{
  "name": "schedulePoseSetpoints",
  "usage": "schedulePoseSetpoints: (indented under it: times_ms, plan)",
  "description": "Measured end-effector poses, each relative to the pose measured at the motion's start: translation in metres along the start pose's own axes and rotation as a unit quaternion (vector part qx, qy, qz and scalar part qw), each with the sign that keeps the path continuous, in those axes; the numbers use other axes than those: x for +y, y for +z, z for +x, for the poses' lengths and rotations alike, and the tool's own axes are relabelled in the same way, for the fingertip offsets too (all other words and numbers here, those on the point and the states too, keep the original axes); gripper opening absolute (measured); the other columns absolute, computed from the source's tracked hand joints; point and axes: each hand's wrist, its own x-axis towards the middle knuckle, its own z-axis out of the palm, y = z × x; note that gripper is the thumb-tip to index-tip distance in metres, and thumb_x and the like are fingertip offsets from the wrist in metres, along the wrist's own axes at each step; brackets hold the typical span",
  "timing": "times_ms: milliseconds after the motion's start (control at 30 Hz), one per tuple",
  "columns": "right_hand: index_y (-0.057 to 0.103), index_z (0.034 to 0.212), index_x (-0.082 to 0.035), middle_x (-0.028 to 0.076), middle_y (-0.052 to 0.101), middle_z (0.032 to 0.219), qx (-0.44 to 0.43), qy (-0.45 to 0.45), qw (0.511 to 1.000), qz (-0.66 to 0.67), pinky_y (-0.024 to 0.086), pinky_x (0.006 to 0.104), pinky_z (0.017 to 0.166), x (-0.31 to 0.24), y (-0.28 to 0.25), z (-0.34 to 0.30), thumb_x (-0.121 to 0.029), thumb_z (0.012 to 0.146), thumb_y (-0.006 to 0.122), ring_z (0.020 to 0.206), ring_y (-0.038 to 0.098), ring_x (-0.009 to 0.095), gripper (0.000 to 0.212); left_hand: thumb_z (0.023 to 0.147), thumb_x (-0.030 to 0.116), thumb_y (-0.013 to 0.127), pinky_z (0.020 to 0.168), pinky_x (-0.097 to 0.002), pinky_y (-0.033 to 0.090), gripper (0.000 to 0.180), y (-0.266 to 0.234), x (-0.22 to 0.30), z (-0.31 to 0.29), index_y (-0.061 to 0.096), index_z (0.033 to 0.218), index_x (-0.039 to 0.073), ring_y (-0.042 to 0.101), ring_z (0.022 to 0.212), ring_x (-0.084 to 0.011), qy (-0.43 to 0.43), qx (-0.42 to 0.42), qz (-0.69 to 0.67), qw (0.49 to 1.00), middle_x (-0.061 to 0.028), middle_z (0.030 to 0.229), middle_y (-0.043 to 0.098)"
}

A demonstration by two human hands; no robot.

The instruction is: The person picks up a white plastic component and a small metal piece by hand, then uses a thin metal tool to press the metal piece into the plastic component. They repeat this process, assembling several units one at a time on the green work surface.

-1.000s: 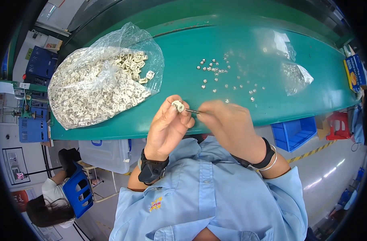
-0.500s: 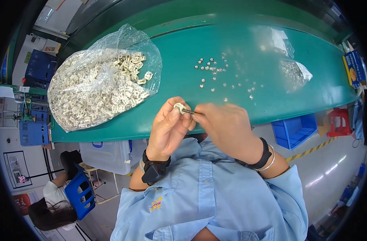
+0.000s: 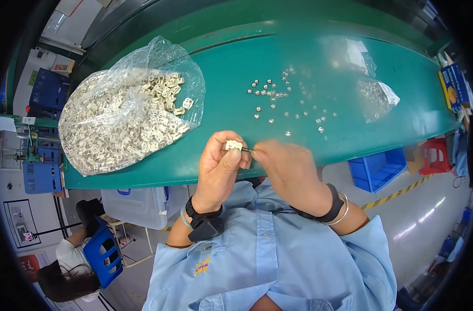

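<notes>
Turned side-on since earlier, the white piece (image 3: 234,145) is pinched in the left hand (image 3: 218,163) above the worktop (image 3: 223,93), and the dark rod (image 3: 246,150) gripped by the right hand (image 3: 290,168) could slip if angled.

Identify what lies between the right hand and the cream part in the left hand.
The head view shows a thin dark rod, gripped by the right hand, extending toward the cream part.
</notes>
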Motion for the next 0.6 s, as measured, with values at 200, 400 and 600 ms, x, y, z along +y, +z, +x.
schedulePoseSetpoints:
  times_ms: [200,400,600]
  plan:
    - [0.059,0.095,-0.003,0.009,0.059,0.074,-0.076,0.136,0.967,0.203,0.043,0.0329,0.056,-0.001,-0.006,0.008,-0.018,0.098,0.052,0.062,0.056,0.021,0.017,0.094,0.016,0.061,0.071,-0.0257,0.044,0.025,0.0,-0.001,-0.001,0.05,0.111,0.003,0.052,0.078,-0.0117,0.028,0.019,0.078,0.996,-0.0036,0.089,0.054]
    - [0.059,0.097,-0.002,0.005,0.06,0.076,-0.045,0.139,0.94,0.31,0.043,0.0273,0.059,-0.003,0.004,0.008,-0.019,0.1,0.05,0.066,0.053,0.01,0.02,0.094,0.019,0.062,0.073,-0.0269,0.045,0.025,-0.012,0.001,0.003,0.052,0.111,0.003,0.053,0.08,-0.012,0.007,-0.014,0.016,1.0,-0.0034,0.093,0.055]
    - [0.059,0.098,-0.001,0.008,0.064,0.078,-0.009,0.08,0.982,0.173,0.046,0.0277,0.059,0.0,0.013,0.005,-0.014,0.097,0.055,0.066,0.058,0.013,0.013,0.095,0.027,0.06,0.079,-0.0295,0.044,0.028,-0.006,-0.002,0.006,0.053,0.111,0.004,0.052,0.085,-0.0141,-0.05,0.021,-0.127,0.99,-0.0039,0.094,0.055]
